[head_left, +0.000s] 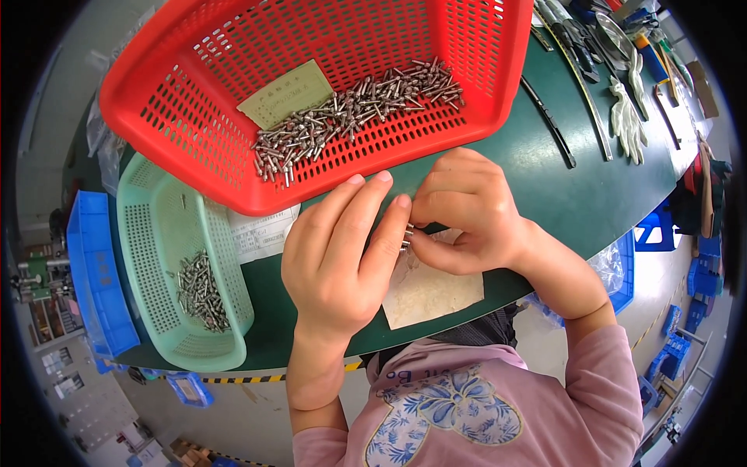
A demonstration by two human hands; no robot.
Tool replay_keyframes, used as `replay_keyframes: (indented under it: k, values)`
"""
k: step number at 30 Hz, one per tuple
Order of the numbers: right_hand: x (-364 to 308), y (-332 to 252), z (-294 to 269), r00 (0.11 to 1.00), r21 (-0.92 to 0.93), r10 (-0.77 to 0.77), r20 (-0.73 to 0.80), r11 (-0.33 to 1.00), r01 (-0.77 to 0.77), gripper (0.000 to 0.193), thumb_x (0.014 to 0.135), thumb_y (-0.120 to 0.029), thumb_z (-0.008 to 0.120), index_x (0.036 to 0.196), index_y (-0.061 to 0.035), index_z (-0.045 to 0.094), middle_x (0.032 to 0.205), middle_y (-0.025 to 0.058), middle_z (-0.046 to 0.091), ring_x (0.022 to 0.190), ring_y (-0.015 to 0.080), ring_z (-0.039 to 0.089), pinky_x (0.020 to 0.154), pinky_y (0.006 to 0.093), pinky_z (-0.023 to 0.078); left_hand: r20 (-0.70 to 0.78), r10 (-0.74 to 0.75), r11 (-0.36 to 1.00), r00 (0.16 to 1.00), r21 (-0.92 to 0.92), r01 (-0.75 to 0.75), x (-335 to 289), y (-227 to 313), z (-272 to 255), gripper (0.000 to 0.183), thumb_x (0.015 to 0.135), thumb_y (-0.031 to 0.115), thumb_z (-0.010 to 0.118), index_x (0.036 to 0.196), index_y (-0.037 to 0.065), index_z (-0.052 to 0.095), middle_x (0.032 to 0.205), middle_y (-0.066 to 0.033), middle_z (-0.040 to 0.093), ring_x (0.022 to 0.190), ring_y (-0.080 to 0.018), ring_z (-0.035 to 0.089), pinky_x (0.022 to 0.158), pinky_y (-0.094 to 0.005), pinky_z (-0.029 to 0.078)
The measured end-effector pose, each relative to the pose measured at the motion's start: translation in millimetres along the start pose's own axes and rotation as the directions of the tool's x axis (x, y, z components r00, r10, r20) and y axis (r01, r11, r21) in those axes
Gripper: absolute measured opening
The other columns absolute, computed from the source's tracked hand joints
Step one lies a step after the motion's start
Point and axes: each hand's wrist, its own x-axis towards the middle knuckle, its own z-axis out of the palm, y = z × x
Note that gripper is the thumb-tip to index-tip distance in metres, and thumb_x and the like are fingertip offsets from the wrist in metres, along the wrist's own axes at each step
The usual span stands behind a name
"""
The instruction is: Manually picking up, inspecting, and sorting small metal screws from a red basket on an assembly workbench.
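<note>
Small shiny metal pins peek out between my two hands, just in front of the red basket. My left hand bends around them, its thumb against the pins and its fingertips close to the basket's near rim. From the other side, my right hand is closed, with thumb and forefinger pinched at the same pins. Fingers cover most of them, so I cannot count them. A heap of similar metal pins lies in the red basket beside a yellowish paper slip.
A pale green basket at the left holds more metal pins. Beyond it stands a blue bin. A worn paper sheet lies under my hands on the green table. White gloves and tools lie far right.
</note>
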Motion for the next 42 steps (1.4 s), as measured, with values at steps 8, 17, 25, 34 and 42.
replay_keyframes:
  k: [8, 17, 25, 34, 42]
  values:
    - [11, -10, 4, 0.996, -0.175, 0.016, 0.085, 0.985, -0.001, 0.013, 0.059, -0.003, 0.068, 0.07, -0.0068, 0.062, 0.061, 0.0047, 0.056, 0.055, 0.0224, 0.052, 0.053, 0.0338, 0.037, 0.012, -0.23, 0.972, 0.973, -0.044, 0.231, -13, -14, -3, 0.025, 0.062, 0.001, 0.065, 0.086, 0.006, 0.068, 0.097, -0.007, 0.062, 0.086, -0.0248, 0.06, 0.069, -0.0346, 0.049]
    - [3, -12, 10, 0.995, -0.157, 0.06, 0.08, 0.986, -0.047, 0.011, 0.063, -0.002, 0.067, 0.072, -0.0062, 0.064, 0.062, 0.0055, 0.058, 0.058, 0.0229, 0.056, 0.057, 0.0332, 0.041, 0.067, -0.796, 0.589, 0.601, 0.314, 0.745, -69, -45, -135, 0.016, 0.075, 0.002, 0.064, 0.09, 0.0, 0.068, 0.098, -0.0116, 0.063, 0.087, -0.0234, 0.061, 0.071, -0.0293, 0.048]
    - [2, -2, 10, 0.993, -0.138, 0.068, 0.098, 0.989, -0.054, 0.008, 0.064, -0.005, 0.066, 0.071, -0.0085, 0.063, 0.063, 0.0013, 0.058, 0.059, 0.0204, 0.055, 0.058, 0.0342, 0.042, 0.117, -0.859, 0.498, 0.498, 0.413, 0.762, -70, -44, -156, 0.025, 0.073, 0.009, 0.068, 0.097, 0.0, 0.064, 0.1, -0.0109, 0.06, 0.092, -0.0278, 0.056, 0.08, -0.0355, 0.044]
    - [-2, -1, 14, 0.994, -0.125, 0.067, 0.091, 0.991, -0.055, 0.01, 0.062, -0.004, 0.067, 0.071, -0.0074, 0.064, 0.061, 0.0027, 0.056, 0.056, 0.0217, 0.053, 0.056, 0.0342, 0.04, 0.207, -0.599, 0.778, 0.774, 0.382, 0.499, -7, -47, -30, 0.017, 0.074, 0.015, 0.069, 0.085, 0.003, 0.067, 0.081, -0.0106, 0.059, 0.084, -0.0288, 0.056, 0.075, -0.037, 0.044]
    - [-1, -5, 9, 0.998, -0.168, 0.038, 0.056, 0.985, -0.028, 0.009, 0.062, -0.012, 0.066, 0.066, -0.0088, 0.059, 0.062, 0.0029, 0.053, 0.061, 0.022, 0.054, 0.057, 0.035, 0.041, 0.239, -0.72, 0.654, 0.651, 0.549, 0.521, 3, -56, 2, 0.02, 0.072, 0.025, 0.07, 0.072, 0.005, 0.067, 0.076, -0.0126, 0.06, 0.071, -0.0313, 0.061, 0.061, -0.0425, 0.049]
